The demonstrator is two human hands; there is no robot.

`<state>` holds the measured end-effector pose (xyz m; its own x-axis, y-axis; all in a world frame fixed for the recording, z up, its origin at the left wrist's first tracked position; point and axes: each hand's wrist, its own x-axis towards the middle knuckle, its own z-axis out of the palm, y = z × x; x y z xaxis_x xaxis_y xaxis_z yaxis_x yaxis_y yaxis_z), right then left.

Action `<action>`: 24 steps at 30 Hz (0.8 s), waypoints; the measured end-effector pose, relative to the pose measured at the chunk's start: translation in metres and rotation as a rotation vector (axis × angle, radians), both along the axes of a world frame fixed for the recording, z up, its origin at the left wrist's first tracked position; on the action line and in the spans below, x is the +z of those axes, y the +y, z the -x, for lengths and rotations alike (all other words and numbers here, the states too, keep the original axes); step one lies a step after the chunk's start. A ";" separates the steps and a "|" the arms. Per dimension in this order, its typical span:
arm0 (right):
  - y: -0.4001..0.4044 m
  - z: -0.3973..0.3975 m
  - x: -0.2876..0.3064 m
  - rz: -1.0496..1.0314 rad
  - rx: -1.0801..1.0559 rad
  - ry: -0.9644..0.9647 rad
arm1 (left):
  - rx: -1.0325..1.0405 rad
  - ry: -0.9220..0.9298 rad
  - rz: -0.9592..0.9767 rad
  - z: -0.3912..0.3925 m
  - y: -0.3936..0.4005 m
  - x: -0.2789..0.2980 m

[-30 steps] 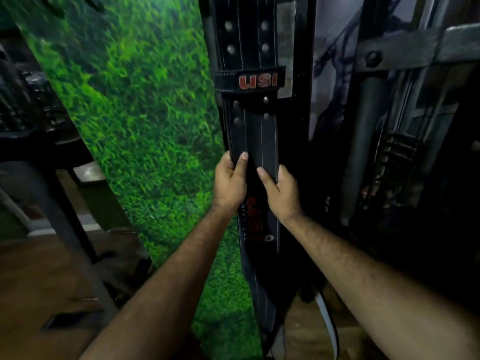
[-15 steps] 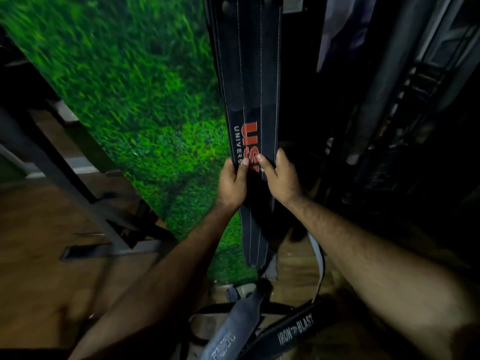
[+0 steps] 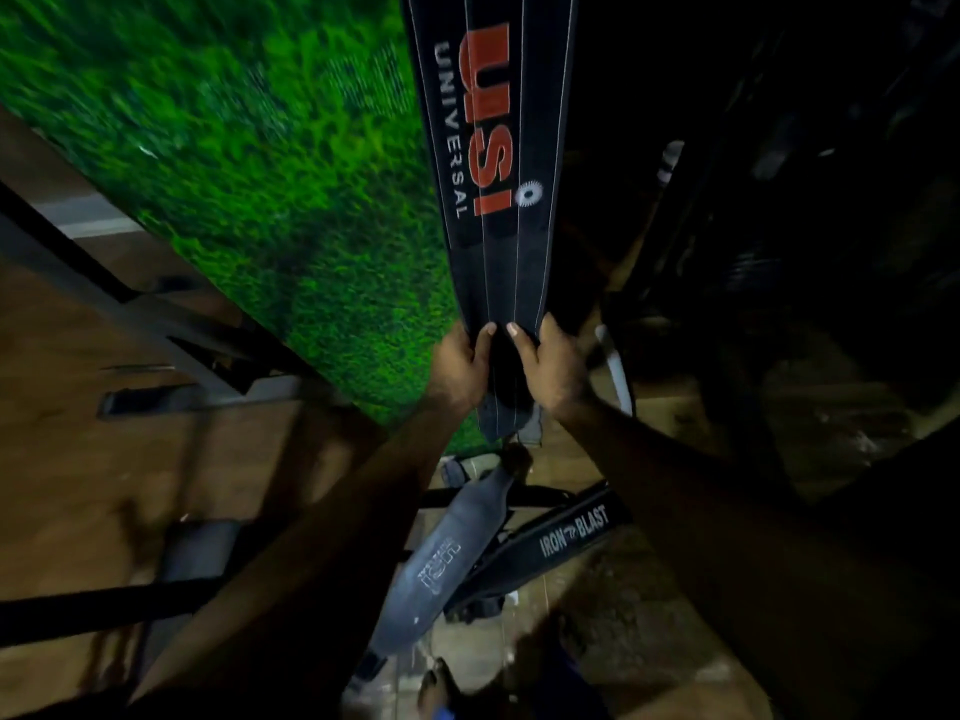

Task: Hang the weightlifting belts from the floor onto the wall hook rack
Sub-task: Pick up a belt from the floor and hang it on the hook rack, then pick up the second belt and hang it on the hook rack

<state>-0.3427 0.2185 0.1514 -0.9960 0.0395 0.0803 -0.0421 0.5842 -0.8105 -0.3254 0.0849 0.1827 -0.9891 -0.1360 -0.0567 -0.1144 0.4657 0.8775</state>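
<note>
We are gripping hanging USI belt [image 3: 493, 148] near its tail, left hand [image 3: 460, 368] and right hand [image 3: 553, 368] both closed on it. Tugging risks unhooking; two belts [image 3: 519, 543] waiting on floor [image 3: 649, 641].

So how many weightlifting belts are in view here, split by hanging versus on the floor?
Hanging: 1, the black stitched USI Universal belt, gripped near its lower end by left hand and right hand.
On the floor: 2, the grey tapered belt and the black Iron Blast belt.
Total: 3
</note>
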 end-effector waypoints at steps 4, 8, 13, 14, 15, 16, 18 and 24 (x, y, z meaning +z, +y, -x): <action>-0.005 -0.009 -0.027 -0.054 -0.014 -0.073 | -0.033 -0.050 0.051 -0.007 -0.003 -0.021; -0.013 -0.021 -0.050 -0.051 -0.040 -0.120 | -0.030 -0.158 0.064 -0.020 -0.004 -0.037; -0.033 -0.029 -0.060 0.736 -0.270 -0.392 | -0.102 -0.463 0.297 -0.051 -0.025 -0.056; -0.036 -0.032 -0.060 0.859 -0.349 -0.431 | -0.076 -0.523 0.324 -0.060 -0.032 -0.060; -0.039 -0.037 -0.061 0.930 -0.406 -0.464 | -0.061 -0.544 0.343 -0.067 -0.038 -0.064; -0.043 -0.042 -0.064 0.917 -0.423 -0.503 | -0.060 -0.545 0.354 -0.073 -0.043 -0.064; -0.050 -0.053 -0.071 0.867 -0.365 -0.555 | -0.076 -0.544 0.345 -0.087 -0.049 -0.063; -0.071 -0.117 -0.071 0.639 -0.182 -0.654 | -0.181 -0.509 0.287 -0.133 -0.065 -0.081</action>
